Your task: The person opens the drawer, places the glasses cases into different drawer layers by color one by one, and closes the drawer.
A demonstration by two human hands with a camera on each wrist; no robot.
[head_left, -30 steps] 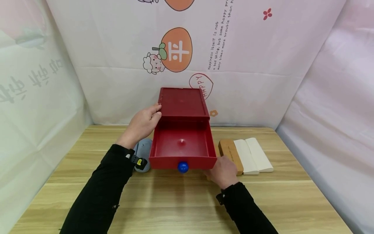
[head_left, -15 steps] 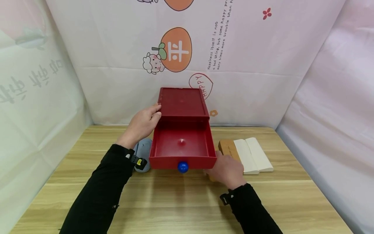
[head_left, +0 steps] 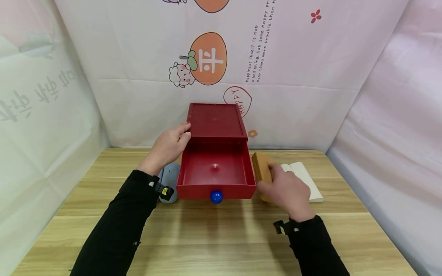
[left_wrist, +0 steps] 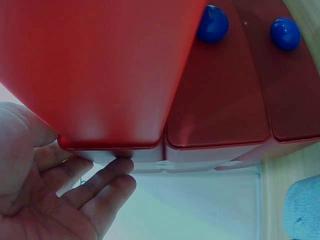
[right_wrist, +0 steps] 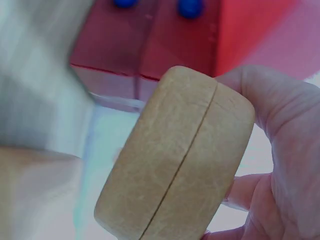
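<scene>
Right hand [head_left: 288, 189]: clamped on a tan clamshell case [head_left: 261, 172], thumb on one side and fingers on the other. The right wrist view shows the case with rounded ends and a single seam along its length, its two halves closed together. In the head view the case is just to the right of the pulled-out drawer, tilted; whether it touches the table below cannot be told.

Left hand [head_left: 169, 147]: fingers apart and mostly extended, touching the left side of the red drawer cabinet [head_left: 216, 120] near its top front edge. The hand is not wrapped round anything.

The cabinet stands at the back of the table. Its top drawer [head_left: 193, 191] is pulled well forward, with a blue knob [head_left: 216, 197] at the middle of its front. In the left wrist view, two lower drawer fronts, the middle drawer [left_wrist: 220, 90] and the bottom drawer [left_wrist: 292, 85], are closed, each with a blue knob.

Left of the cabinet, a blue-grey rounded object [head_left: 169, 174] lies on the table, partly hidden by the left wrist. Beyond the right hand lies a white flat item [head_left: 307, 182], partly covered; its kind cannot be determined. The table [head_left: 207, 237] has a wood-grain top; a white printed cloth [head_left: 293, 57] hangs behind.
</scene>
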